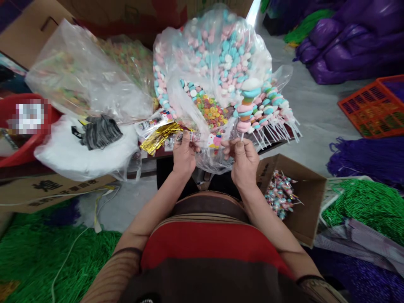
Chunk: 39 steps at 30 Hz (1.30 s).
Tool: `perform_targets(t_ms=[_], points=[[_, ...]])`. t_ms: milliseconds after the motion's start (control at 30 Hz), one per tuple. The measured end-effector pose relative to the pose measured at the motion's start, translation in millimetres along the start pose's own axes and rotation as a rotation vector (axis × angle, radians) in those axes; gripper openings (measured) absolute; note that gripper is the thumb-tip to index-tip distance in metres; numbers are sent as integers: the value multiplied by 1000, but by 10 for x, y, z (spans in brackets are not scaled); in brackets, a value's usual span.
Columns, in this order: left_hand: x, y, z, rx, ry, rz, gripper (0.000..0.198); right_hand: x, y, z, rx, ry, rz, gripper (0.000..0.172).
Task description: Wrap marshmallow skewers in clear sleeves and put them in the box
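Observation:
My left hand (184, 155) pinches one end of a small clear printed wrapper bag (212, 140) with a cartoon on it. Between the thumb and fingers of my right hand (243, 158) is the white stick of a candy skewer (245, 107), held upright, its pink, blue, orange and white sweets stacked above. The right fingertips lie close to the wrapper's other end; whether they touch it I cannot tell. Beyond both hands stands a big open plastic bag of pastel candies (217, 54), with ring candies (211, 110) in its mouth. Finished candy skewers (273, 110) lie piled to the right.
Gold twist ties (162, 136) and flat wrappers (154, 123) lie left of my hands. A white bag (85, 158) and red basin (22, 126) are farther left. At lower right stands a cardboard box (307, 202) with wrapped candies; an orange crate (372, 105) lies beyond.

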<state>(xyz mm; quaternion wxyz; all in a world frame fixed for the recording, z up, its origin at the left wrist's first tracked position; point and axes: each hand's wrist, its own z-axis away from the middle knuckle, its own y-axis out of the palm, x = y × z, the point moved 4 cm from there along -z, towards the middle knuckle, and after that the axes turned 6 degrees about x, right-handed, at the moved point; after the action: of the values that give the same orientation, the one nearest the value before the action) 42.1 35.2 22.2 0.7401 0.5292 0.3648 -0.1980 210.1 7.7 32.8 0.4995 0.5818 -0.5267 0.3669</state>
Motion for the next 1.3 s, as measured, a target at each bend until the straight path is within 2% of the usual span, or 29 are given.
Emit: perform_targets(t_ms=[200,367,567,700,833,967,1167,1300], points=[[33,-13,-22,7,40,-1,45,-29,23,11,3,13,34,29],[13,-34,-31,-39,32,0,45,-45,20,14,-21,6,98,31],[108,-46,-17,-21,-222,157,37,-51,38,11,0,-14,56,25],[155,-58,3,-40,-294,188,36,25,78,7,15,-92,50,24],[181,-61,20,-36,-294,181,34,159,78,-20,0,-196,143,24],[212,-64,37,-25,-292,151,33,267,82,-41,52,-280,275,25],[222,-68,46,-11,-272,126,33,233,21,-35,59,-258,426,30],[202,-46,51,11,-179,41,37,235,32,-55,166,-324,601,38]])
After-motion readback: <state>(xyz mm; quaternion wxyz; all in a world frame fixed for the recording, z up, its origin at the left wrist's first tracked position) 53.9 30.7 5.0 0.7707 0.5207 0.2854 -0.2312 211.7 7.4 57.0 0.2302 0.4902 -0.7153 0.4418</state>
